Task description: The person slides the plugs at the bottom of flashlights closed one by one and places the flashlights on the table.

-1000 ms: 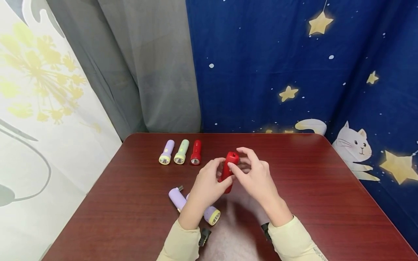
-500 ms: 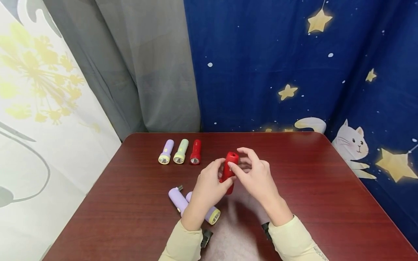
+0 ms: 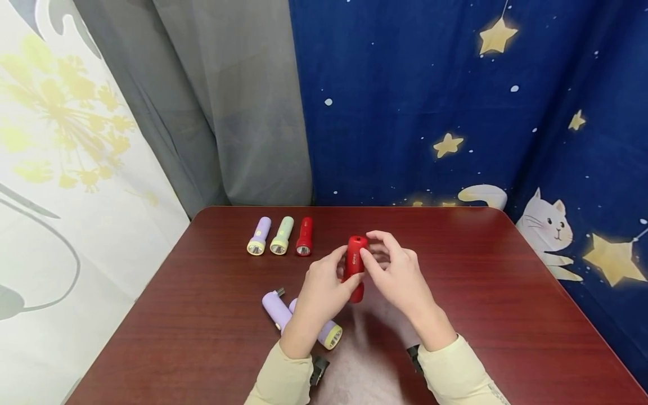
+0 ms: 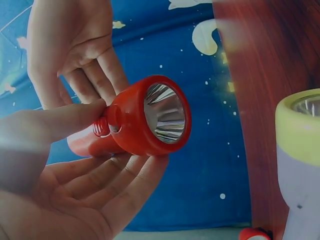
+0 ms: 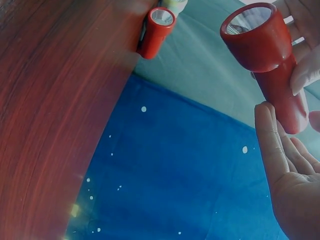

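A red flashlight [image 3: 356, 256] is held above the table, its tail end pointing away from me and its lens end toward me. My left hand [image 3: 324, 289] grips it, with the thumb by the ridged switch and the fingers beneath, as the left wrist view shows. My right hand [image 3: 400, 275] pinches the tail end between thumb and fingers. White marking shows on the flashlight's upper side. In the right wrist view, the flashlight [image 5: 277, 75] is tilted, its shiny reflector facing up and left.
On the dark red table [image 3: 481, 315], a purple flashlight [image 3: 259, 236], a pale green flashlight [image 3: 281, 236] and another red flashlight [image 3: 304, 236] lie in a row. Nearer, a purple piece with metal prongs [image 3: 276, 309] and a purple flashlight [image 3: 331, 334] lie partly behind my left arm.
The held flashlight has turned slightly about its length, so its white marking now faces up, and its tail end has shifted a little left. Both hands stay nearly in place.
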The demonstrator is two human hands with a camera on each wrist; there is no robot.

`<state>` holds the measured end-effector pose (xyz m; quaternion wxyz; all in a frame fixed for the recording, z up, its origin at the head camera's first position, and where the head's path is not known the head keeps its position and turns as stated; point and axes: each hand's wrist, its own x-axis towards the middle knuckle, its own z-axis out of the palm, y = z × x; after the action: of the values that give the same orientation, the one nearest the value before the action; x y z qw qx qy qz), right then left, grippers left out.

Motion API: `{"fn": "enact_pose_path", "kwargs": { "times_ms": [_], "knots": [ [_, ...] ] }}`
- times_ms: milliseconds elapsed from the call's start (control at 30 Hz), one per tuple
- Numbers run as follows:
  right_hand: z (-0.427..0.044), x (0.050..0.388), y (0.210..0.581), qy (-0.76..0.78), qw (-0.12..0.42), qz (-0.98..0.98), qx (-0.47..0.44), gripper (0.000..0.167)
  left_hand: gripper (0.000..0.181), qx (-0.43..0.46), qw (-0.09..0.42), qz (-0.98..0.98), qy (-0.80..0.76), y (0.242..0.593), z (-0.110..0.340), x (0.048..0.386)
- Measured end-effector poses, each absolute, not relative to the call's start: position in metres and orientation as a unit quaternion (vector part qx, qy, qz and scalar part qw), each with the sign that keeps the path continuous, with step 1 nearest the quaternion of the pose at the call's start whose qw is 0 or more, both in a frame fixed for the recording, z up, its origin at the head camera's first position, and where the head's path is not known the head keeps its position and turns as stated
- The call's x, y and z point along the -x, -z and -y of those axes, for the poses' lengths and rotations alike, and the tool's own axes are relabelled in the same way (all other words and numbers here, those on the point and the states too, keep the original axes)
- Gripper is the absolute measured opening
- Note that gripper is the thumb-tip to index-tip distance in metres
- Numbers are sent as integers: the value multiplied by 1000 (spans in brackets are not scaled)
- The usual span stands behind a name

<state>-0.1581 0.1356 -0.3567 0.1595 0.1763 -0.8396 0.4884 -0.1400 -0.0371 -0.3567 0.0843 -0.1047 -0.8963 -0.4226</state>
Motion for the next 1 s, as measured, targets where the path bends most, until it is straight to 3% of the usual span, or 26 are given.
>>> {"fn": "enact_pose_path", "kwargs": {
  "times_ms": [467, 667, 1000],
  "knots": [
    [-144, 159, 364, -463, 151, 859, -156, 35, 60, 101, 109, 907, 393, 341, 44, 155],
    [-146, 160, 368, -455, 145, 865, -154, 32, 58, 86, 117, 918, 369, 326, 55, 182],
    [-152, 165, 371, -440, 130, 874, -158, 28, 61, 53, 61, 942, 326, 319, 68, 246]
  ]
}}
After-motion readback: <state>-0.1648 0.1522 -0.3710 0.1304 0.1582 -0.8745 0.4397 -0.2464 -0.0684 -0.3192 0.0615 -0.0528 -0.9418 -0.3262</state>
